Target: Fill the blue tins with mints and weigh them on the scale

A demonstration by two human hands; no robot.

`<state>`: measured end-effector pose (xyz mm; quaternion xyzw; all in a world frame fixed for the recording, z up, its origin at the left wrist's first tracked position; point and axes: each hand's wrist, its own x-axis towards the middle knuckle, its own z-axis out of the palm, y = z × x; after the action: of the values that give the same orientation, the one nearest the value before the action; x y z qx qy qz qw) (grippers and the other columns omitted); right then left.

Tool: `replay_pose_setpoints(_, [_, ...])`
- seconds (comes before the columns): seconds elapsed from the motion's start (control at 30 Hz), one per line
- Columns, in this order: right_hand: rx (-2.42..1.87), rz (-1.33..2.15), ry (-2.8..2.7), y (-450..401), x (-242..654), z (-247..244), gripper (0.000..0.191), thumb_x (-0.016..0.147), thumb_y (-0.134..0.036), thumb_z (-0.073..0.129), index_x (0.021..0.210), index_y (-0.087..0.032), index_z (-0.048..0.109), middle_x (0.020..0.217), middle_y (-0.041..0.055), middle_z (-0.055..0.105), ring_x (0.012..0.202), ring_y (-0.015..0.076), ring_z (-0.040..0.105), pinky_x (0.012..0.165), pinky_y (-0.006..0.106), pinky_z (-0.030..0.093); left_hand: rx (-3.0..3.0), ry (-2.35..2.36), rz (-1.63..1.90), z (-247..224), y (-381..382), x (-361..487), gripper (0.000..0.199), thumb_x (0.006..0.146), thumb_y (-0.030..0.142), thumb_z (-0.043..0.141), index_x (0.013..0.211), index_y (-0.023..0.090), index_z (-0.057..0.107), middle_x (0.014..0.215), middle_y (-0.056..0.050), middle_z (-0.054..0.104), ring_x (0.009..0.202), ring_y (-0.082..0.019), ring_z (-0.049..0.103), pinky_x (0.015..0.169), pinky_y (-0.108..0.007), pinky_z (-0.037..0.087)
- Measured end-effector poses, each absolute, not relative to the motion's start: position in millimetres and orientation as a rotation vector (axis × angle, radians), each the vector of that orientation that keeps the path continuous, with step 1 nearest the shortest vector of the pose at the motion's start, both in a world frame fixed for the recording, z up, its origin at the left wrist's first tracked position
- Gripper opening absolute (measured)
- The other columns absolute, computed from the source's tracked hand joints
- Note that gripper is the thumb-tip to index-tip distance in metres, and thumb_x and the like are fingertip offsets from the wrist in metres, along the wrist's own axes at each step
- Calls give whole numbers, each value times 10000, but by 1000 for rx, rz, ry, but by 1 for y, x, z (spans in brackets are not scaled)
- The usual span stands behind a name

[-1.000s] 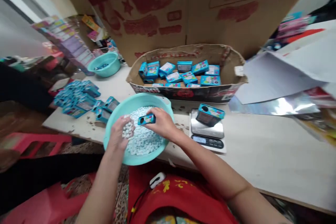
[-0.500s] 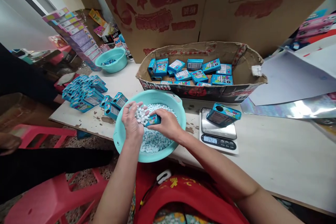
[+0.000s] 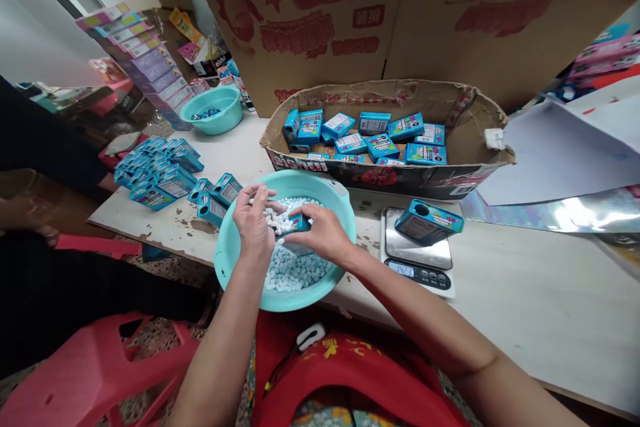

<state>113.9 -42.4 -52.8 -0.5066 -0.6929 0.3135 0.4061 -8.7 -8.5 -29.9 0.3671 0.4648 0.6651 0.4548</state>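
Over a turquoise basin (image 3: 345, 203) of small white candies (image 3: 295, 271), my left hand (image 3: 254, 223) is cupped round a heap of the same candies. My right hand (image 3: 324, 235) grips a small blue candy box (image 3: 300, 223), its end against the candies in the left palm. Fingers partly hide this box. To the right, another blue candy box (image 3: 429, 221) stands on a digital scale (image 3: 445, 285), whose display seems to read 1423.
Behind the basin, a torn carton tray (image 3: 467, 113) holds several blue boxes. More boxes (image 3: 160, 170) are grouped at the left, near a smaller turquoise bowl (image 3: 227, 119). Paper sheets (image 3: 555, 153) lie at right. Another person's dark-clothed leg (image 3: 100, 287) and a pink stool (image 3: 100, 367) are at left.
My right hand and its box have shifted slightly right and tilted, and the candy heap in my left palm looks smaller. My left fingers have curled a little. The view has moved slightly.
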Motion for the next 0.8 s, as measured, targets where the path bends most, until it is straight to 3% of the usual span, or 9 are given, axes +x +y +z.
replay_pose_setpoints(0.33, [-1256,817,-1677,-34,118,-61,374,624,-281,843,954,-210,681,930,23,671,881,208,621,783,315,455,953,990,1504,-27,-17,-6,205,777,327,665,867,166,575,663,24,599,433,-59,498,534,-211,466])
replay_pose_setpoints(0.5, [-1183,874,-1586,-42,134,-53,348,650,-294,813,959,-212,675,935,20,657,881,196,618,807,319,461,1075,1182,1526,-40,-7,-40,256,778,419,637,891,192,596,757,-18,630,617,-131,598,664,-276,500])
replay_pose_setpoints(0.67, [-1200,900,-1502,-39,151,-52,372,655,-388,773,966,-204,681,919,33,674,860,216,624,817,352,472,1587,1825,741,-76,-15,-75,477,508,547,781,788,193,627,904,-135,664,954,-342,615,813,-395,455])
replay_pose_setpoints(0.8, [-1241,843,-1456,-28,145,-60,400,633,-393,776,969,-197,686,933,45,676,857,225,620,815,360,467,1786,1787,-27,-84,-45,-51,810,508,683,702,1115,160,590,1205,-235,566,1049,-421,582,833,-444,441])
